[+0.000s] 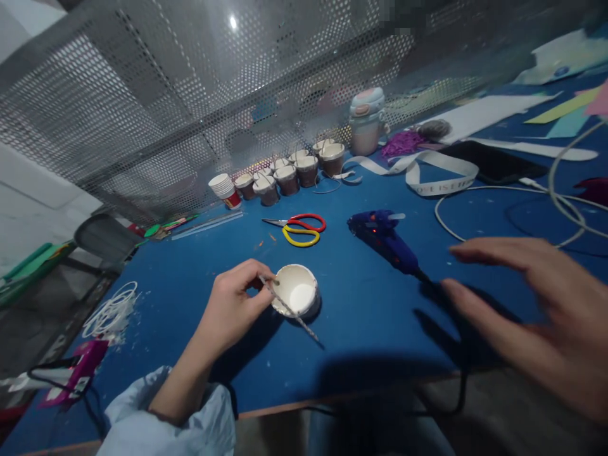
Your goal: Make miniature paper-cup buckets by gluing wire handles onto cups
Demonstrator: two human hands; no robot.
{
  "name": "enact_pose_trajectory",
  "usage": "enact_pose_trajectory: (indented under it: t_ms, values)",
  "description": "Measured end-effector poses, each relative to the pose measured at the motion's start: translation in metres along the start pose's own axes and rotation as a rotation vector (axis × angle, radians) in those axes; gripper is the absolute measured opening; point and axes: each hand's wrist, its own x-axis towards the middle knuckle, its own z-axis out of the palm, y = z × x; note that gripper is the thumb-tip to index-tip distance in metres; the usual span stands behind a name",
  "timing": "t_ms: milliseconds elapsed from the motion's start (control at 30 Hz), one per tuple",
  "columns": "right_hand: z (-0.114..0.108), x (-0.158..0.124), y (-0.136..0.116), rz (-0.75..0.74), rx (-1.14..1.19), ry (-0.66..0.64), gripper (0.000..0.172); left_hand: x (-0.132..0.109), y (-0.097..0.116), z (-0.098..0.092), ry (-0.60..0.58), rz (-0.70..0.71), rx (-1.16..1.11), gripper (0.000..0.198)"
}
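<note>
Cup: white-lined paper cup (304, 277) sits at the near middle of the blue tabletop (349, 297), mouth tipped towards me.
Twisted strip: a thin speckled strip (306, 328) slants across the cup's near rim, its lower end sticking out past it.
My left hand: thumb and forefinger of my left hand (236, 296) pinch the strip at the rim.
My right hand: my right hand (541, 310) is spread, thumb apart from fingers, near the glue gun's cord.
Glue gun: blue glue gun (389, 242) lies right of the cup.
Beyond: red-and-yellow scissors (304, 242); farther, brown-sided cups (288, 182) clustered beside stacked paper cups (221, 185).
</note>
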Motion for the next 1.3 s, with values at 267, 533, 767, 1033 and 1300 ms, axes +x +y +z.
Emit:
enact_pose_trajectory:
  t_ms: [267,533,767,1033,1300]
  values:
    - [0.063,0.012,-0.052,-0.5,-0.004,-0.107,0.044,0.002,-0.002,0.001,-0.005,-0.039,0.006,0.011]
    - [0.091,0.024,-0.073,-0.407,0.159,-0.215,0.06,0.003,-0.002,0.001,-0.018,-0.06,-0.003,0.01]
    - [0.101,0.027,-0.076,-0.392,0.176,-0.206,0.055,0.005,-0.003,-0.001,-0.024,-0.107,0.007,0.012]
    - [0.103,0.026,-0.074,-0.377,0.196,-0.225,0.056,0.005,-0.001,-0.002,-0.042,-0.119,-0.006,0.01]
    - [0.101,0.027,-0.075,-0.334,0.205,-0.27,0.06,0.005,0.003,-0.004,-0.056,-0.124,-0.028,0.01]
